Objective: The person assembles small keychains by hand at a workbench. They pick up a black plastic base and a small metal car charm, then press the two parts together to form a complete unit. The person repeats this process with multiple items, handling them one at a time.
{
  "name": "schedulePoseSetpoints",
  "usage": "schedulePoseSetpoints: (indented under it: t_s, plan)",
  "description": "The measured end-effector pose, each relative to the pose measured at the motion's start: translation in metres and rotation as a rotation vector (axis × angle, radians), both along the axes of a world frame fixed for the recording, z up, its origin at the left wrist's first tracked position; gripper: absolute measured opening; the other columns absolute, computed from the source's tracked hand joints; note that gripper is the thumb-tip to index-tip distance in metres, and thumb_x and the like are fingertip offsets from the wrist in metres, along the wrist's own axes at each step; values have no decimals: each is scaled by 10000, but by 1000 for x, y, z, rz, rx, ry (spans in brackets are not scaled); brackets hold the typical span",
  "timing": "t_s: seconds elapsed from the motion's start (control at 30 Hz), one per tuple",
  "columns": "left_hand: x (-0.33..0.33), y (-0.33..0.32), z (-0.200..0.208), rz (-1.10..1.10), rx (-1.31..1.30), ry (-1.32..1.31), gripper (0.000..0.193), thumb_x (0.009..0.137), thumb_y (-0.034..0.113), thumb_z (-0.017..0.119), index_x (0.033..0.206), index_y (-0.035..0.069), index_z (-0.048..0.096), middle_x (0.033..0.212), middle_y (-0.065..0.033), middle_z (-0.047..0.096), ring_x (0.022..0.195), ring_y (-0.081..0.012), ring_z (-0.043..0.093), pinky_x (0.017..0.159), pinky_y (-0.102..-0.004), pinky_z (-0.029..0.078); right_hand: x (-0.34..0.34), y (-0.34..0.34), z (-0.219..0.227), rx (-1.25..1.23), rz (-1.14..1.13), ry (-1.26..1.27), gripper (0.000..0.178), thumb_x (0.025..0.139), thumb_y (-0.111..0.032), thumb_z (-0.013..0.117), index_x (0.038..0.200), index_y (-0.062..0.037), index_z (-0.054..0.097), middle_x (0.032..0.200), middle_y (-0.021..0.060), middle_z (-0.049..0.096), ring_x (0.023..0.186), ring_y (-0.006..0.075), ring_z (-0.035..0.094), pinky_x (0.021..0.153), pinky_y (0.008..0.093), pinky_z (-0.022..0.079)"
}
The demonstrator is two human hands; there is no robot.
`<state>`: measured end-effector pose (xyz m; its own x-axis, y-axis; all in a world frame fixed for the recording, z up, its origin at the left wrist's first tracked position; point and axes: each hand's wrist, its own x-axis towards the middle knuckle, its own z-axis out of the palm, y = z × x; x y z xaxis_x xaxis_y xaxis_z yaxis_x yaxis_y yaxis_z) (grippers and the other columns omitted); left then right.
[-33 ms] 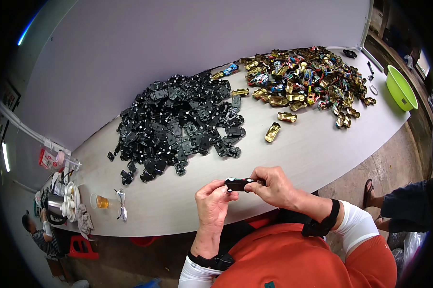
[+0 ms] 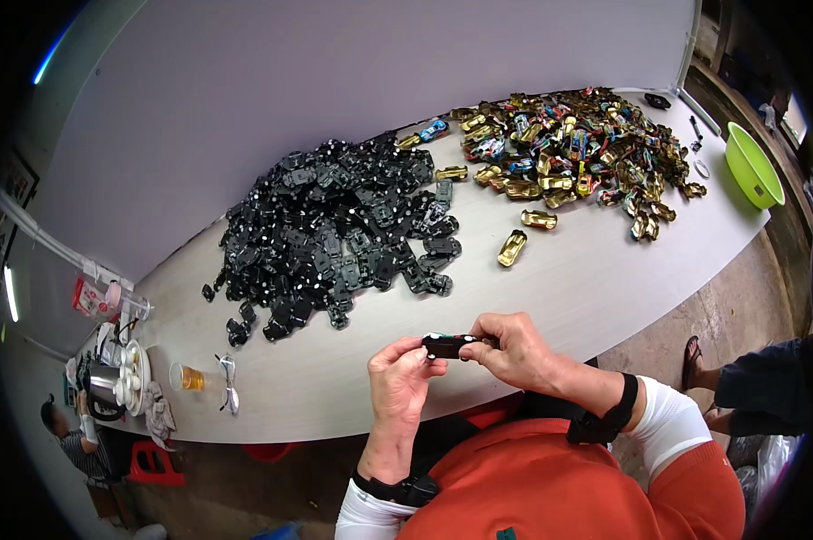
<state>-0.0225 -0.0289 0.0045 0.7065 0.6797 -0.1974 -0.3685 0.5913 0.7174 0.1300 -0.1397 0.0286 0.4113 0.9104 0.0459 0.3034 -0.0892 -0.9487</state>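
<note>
Close to the table's front edge, a small toy car (image 2: 449, 346) with a black underside is held between both hands. My left hand (image 2: 401, 371) pinches its left end between thumb and fingers, next to a wheel. My right hand (image 2: 509, 349) grips the other end, thumb along the dark base. A little colour shows at the car's upper edge; the rest of its body is hidden. Beyond my hands lies a heap of black car bases (image 2: 334, 234). To its right spreads a pile of gold and coloured car bodies (image 2: 578, 153), with a loose gold car body (image 2: 512, 248) nearer to me.
A green basin (image 2: 751, 166) stands at the table's right end. Toward the left are glasses (image 2: 229, 385), a cup of amber drink (image 2: 188, 377), a cloth (image 2: 160, 414) and a tray of small cups (image 2: 135, 378). Another person (image 2: 78, 441) is at far left; someone's legs (image 2: 758, 382) show at right.
</note>
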Motion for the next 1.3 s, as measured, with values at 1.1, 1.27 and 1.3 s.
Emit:
schedulePoseSetpoints:
  t_s: [1.1, 1.27, 1.3]
  plan:
    - [-59, -68, -72, -589, 1687, 429, 89, 782, 60, 604, 858, 18, 582, 805, -108, 564, 637, -264, 571, 546, -340, 466, 107, -12, -47, -20, -251, -468, 170, 780, -32, 613, 940, -49, 664, 763, 90, 621, 673, 194, 603, 614, 304, 491]
    - [-30, -48, -178, -700, 1466, 706, 288, 791, 172, 620, 998, -11, 537, 890, -200, 575, 846, -385, 562, 757, -444, 443, 100, 1, -48, 7, -204, -752, 148, 736, -33, 649, 881, -60, 635, 783, 112, 571, 760, 284, 580, 669, 356, 482]
    - [-29, -52, -161, -573, 1708, 620, 358, 791, 209, 629, 1031, -35, 525, 943, -216, 579, 871, -392, 559, 804, -440, 427, 97, 5, -48, -3, -190, -787, 148, 734, -42, 658, 877, -59, 626, 781, 110, 564, 767, 292, 575, 673, 362, 479]
